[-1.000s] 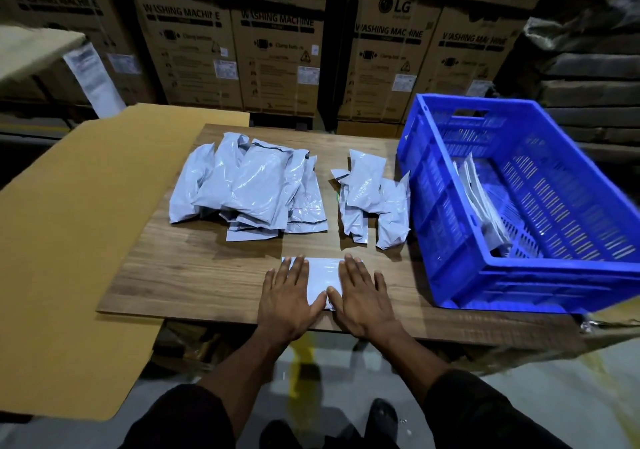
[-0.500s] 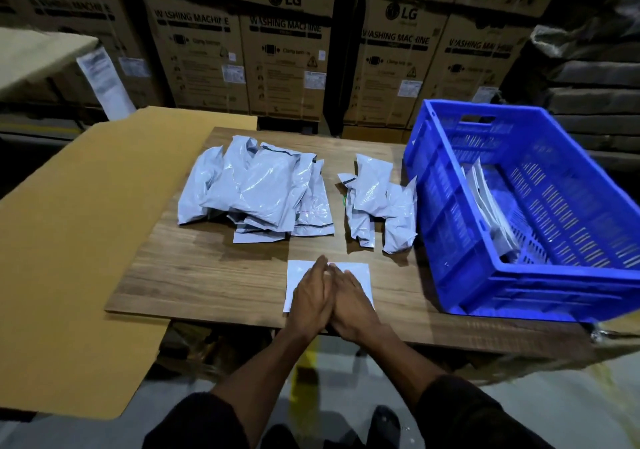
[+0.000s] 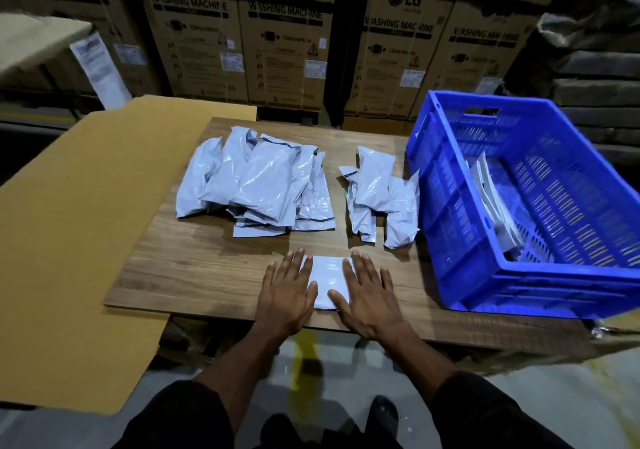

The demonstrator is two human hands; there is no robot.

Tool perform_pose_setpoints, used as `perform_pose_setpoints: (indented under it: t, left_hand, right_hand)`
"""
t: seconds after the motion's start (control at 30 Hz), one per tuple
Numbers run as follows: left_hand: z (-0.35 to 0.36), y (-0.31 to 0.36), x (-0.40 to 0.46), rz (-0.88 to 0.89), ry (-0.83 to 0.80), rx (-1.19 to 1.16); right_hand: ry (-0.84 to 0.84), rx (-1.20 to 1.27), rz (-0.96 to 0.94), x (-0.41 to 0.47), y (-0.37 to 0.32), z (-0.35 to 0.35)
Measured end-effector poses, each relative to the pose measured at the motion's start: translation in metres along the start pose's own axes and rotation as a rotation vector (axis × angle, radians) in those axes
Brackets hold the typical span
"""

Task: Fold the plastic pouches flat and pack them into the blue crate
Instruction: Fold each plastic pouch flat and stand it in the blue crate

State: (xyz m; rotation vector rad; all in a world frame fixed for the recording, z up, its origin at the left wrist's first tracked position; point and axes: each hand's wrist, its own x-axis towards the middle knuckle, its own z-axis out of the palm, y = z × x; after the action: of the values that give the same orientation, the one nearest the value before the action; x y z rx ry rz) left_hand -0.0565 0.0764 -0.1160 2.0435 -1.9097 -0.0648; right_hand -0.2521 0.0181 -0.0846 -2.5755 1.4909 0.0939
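Hands flattening one pouch at the near edge of the wooden board (image 3: 194, 268). Left hand (image 3: 285, 293) and right hand (image 3: 372, 296) lie palm down with fingers straight and spread, gripping nothing; each covers one end of the folded pouch (image 3: 327, 280), whose white middle shows between the two thumbs. The pouch lies flat on the board, its long axis running left to right, roughly parallel to the near edge; its short sides are hidden under the palms, so which end is the opening cannot be told.

Judged step: pressing the fold flat before packing. Done well, the palms would sweep outward from the centre with even pressure, driving trapped air toward the ends and setting the crease, while the pouch is kept from sliding off the near edge.

Unfolded pouches wait in a large heap (image 3: 256, 182) at the far left of the board and a small heap (image 3: 381, 196) to its right, just beside the blue crate (image 3: 450, 206). The crate stands at the right, tilted, with a few packed pouches (image 3: 495, 206) leaning on edge inside. Washing-machine cartons (image 3: 287, 40) line the far side.
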Motion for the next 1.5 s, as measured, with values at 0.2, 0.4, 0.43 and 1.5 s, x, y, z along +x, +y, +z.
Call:
perform_pose_setpoints:
  t: [0.2,0.4,0.43,1.5]
  left_hand:
    - [-0.005,-0.015,0.002,-0.018,-0.114,0.076]
    - [-0.006,-0.021,0.008,0.031,-0.148,0.112]
    - [-0.006,-0.021,0.008,0.039,-0.131,0.110]
    - [-0.023,-0.007,0.006,0.193,0.044,0.047]
  right_hand:
    - [-0.063,-0.024,-0.051,-0.007,0.015,-0.015]
    - [0.143,-0.199,-0.536,-0.007,0.021,-0.014]
    - [0.119,-0.176,-0.532,-0.003,0.020,-0.016]
    - [-0.102,0.962,-0.071,0.025,0.025,-0.081]
